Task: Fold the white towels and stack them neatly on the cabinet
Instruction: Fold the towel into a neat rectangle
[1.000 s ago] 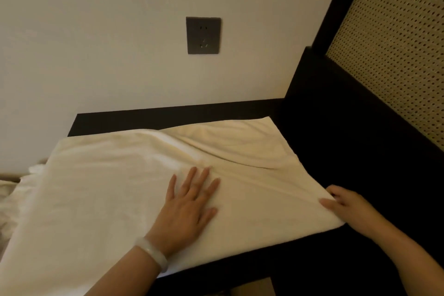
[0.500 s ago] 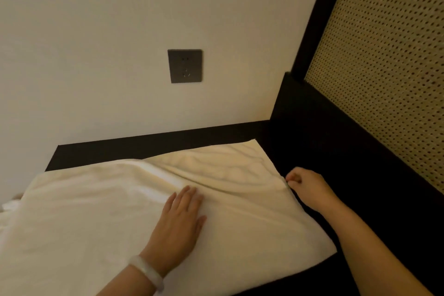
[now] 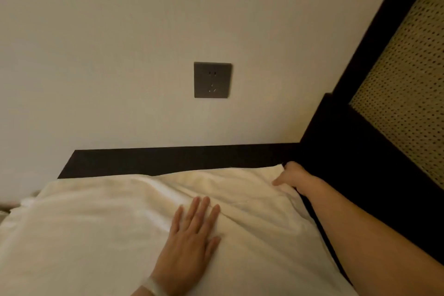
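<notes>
A white towel point(image 3: 96, 235) lies spread over the dark cabinet top point(image 3: 168, 158), with a diagonal crease running across its right half. My left hand point(image 3: 189, 240) presses flat on the towel's middle, fingers straight and together. My right hand point(image 3: 292, 176) is at the towel's far right corner, its fingers curled over the edge and gripping the cloth there. The towel's left end hangs off the cabinet's left side.
A grey wall socket point(image 3: 212, 80) sits on the pale wall above the cabinet. A dark frame with a woven cane panel point(image 3: 408, 84) stands close along the right. More white cloth point(image 3: 9, 209) shows at the far left edge.
My right hand has slid along the towel's right edge from the near corner to the far corner. The left hand stays pressed on the middle. The camera has tilted upward.
</notes>
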A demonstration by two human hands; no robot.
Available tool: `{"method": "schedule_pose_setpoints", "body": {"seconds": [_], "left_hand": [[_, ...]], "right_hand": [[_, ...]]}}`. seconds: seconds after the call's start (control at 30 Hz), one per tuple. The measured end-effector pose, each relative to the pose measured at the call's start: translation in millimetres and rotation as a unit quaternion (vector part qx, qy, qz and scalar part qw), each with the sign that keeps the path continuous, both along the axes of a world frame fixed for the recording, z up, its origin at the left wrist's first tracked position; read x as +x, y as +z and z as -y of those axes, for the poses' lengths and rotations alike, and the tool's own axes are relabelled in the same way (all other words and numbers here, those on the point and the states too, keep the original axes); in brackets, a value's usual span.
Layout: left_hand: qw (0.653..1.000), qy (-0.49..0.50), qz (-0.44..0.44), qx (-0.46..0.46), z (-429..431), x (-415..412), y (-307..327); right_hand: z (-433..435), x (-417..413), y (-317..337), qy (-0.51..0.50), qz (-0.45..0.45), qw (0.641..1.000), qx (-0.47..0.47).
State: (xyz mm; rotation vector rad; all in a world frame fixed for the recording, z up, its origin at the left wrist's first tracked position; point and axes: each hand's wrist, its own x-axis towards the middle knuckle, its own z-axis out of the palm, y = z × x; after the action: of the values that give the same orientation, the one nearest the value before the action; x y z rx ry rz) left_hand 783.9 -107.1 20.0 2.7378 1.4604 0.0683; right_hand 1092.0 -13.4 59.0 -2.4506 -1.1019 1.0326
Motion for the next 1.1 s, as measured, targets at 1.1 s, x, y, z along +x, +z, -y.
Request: {"method": "schedule_pose_setpoints", "body": {"seconds": [1.1], "left_hand": [[0.972,-0.074,0.062,-0.214,-100.3,57.7,30.6]], "right_hand": [[42.2,29.7,5.4,0.346,0.082,0.935,-0.009]]}}
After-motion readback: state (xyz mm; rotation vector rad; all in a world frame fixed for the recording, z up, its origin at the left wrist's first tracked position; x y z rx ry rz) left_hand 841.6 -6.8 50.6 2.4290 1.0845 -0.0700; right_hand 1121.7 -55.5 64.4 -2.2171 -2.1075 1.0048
